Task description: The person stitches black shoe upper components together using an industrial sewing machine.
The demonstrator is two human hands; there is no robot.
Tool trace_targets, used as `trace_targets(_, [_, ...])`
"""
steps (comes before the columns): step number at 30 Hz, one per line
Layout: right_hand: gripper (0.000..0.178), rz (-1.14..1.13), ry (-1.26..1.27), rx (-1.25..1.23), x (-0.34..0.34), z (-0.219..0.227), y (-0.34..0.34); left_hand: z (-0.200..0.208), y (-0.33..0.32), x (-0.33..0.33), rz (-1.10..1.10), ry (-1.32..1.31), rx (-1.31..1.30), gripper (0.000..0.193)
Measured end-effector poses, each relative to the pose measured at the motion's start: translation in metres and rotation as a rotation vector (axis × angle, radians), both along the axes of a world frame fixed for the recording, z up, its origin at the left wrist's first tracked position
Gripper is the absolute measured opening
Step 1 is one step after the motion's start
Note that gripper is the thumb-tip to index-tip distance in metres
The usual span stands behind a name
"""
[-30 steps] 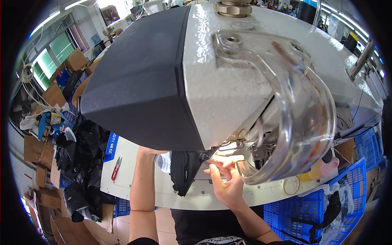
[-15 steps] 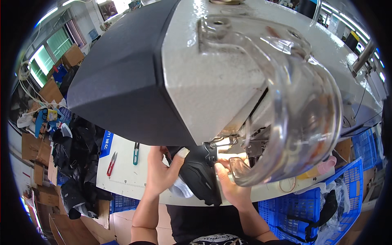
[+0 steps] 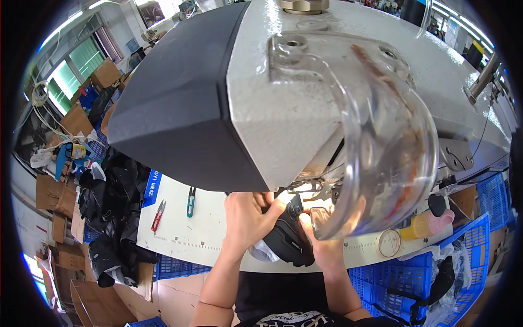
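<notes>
A black moulded piece (image 3: pixel 289 242) with raised ridges lies on the white table below the sewing machine head (image 3: pixel 283 109), its far end by the lit needle area. My left hand (image 3: pixel 245 220) is closed on its left side, fingers curled and thumb pointing at the needle area. White-grey fabric (image 3: pixel 262 252) shows beneath the piece near that hand. My right hand (image 3: pixel 325 248) pinches the right edge, thumb on top; its other fingers are partly covered by the clear curved guard (image 3: pixel 389 141). The needle itself is hidden.
Red-handled thread snips (image 3: pixel 157 218) and green snips (image 3: pixel 190 203) lie left on the table (image 3: pixel 180 223). At right are a yellow bottle with a pink top (image 3: pixel 417 232) and blue crates (image 3: pixel 389 272). Black pieces (image 3: pixel 117 191) are heaped beyond the left edge.
The black piece has moved farther in under the machine head and turned somewhat. My left hand has shifted right and forward, its thumb now closer to the needle area; the right hand stays at the right edge.
</notes>
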State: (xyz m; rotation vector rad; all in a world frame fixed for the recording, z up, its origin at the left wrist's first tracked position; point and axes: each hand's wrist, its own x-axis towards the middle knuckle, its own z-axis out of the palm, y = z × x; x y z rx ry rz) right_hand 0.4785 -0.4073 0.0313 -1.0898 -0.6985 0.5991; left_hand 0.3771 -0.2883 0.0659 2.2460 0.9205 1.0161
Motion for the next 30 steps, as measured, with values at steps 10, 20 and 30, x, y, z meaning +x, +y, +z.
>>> trace_targets(10, [0.019,-0.053,-0.061,0.008,-0.002,-0.001,-0.002,0.000,-0.001,0.010,0.007,0.053,-0.009,0.030])
trace_targets(20, [0.018,-0.035,-0.056,-0.079,0.002,-0.013,-0.006,-0.006,-0.004,0.005,0.029,-0.048,-0.120,0.017])
trace_targets(30, [0.018,-0.046,-0.093,-0.212,0.007,-0.010,-0.004,-0.008,-0.012,0.014,-0.005,-0.230,-0.165,0.013])
